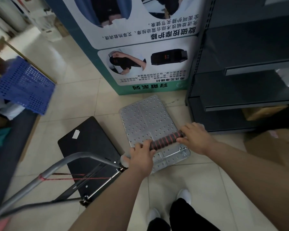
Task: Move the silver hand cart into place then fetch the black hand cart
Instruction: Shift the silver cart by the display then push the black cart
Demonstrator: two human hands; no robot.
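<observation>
Hands: two, left hand (141,158) and right hand (196,139), fingers (141,145) curled round opposite ends of one black foam handle grip banded red (167,141).
Silver cart: one silver metal hand cart (147,117), dimpled flat deck, on the tiled floor (77,100), far edge near teal printed board (140,47), beside dark metal shelving (240,80).
Black cart: one black flat-decked hand cart (90,144), just left, grey tube handle.
</observation>
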